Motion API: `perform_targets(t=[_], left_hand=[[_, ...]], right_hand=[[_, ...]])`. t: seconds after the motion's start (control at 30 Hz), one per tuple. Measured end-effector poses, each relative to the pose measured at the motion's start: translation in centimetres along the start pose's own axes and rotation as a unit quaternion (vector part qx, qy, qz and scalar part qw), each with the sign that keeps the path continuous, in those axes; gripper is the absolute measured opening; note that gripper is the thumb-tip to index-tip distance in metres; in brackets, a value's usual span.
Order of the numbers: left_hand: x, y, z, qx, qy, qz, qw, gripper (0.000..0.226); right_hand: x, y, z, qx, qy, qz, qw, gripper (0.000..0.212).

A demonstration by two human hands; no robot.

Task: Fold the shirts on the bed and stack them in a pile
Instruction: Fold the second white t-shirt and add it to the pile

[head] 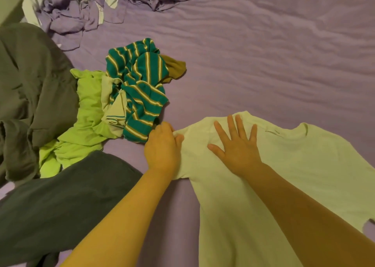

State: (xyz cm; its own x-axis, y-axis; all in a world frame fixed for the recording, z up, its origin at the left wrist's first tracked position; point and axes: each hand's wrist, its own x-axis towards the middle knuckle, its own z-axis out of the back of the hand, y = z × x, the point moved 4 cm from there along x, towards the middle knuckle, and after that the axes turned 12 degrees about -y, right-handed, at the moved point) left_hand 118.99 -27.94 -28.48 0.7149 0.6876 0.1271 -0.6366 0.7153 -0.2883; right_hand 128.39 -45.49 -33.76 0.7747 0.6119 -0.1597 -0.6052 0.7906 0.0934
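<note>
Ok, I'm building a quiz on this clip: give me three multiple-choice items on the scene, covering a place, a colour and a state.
1. Where is the striped shirt relative to the pale shirt?
A left and farther away
B on top
C right

2. What colour is the bed sheet?
A white
B purple
C red

3. How is the right hand?
A fisted
B holding a hanger
C flat, fingers spread

Key: 1 A, it lies beyond the left hand; 2 B, purple throughout; 3 C, palm down on the pale shirt.

Landmark: pale T-shirt [274, 175], flat on purple bed sheet [263, 63].
Right hand [237, 145]: spread on its chest.
Left hand [162, 147]: pinching its sleeve edge.
Striped shirt [140, 88]: crumpled, beyond that sleeve.
</note>
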Motion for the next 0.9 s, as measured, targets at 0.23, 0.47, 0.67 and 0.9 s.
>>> perform_targets(t=[0.23,0.47,0.67,0.9], left_hand=[[-7.0,-5.6,-1.9,-0.005,0.023,-0.353,0.935,0.045],[-13.1,-3.8,-5.1,0.025,0.14,-0.407,0.902,0.083],[-12.6,-4.3,-5.8,0.072,0.174,-0.388,0.902,0.095],[-18.6,-3.8,-1.1,0.009,0.215,-0.19,0.958,0.062]], right_hand=[[-3.9,-1.7,0.0,0.004,-0.031,0.019,0.999,0.072],[-16.4,-1.8,-0.6,0.03,-0.083,0.033,0.996,0.065],[-18.0,-1.9,-2.6,0.004,-0.056,0.023,0.998,0.063],[-21.1,-0.8,-1.9,0.027,0.011,-0.034,0.999,0.071]])
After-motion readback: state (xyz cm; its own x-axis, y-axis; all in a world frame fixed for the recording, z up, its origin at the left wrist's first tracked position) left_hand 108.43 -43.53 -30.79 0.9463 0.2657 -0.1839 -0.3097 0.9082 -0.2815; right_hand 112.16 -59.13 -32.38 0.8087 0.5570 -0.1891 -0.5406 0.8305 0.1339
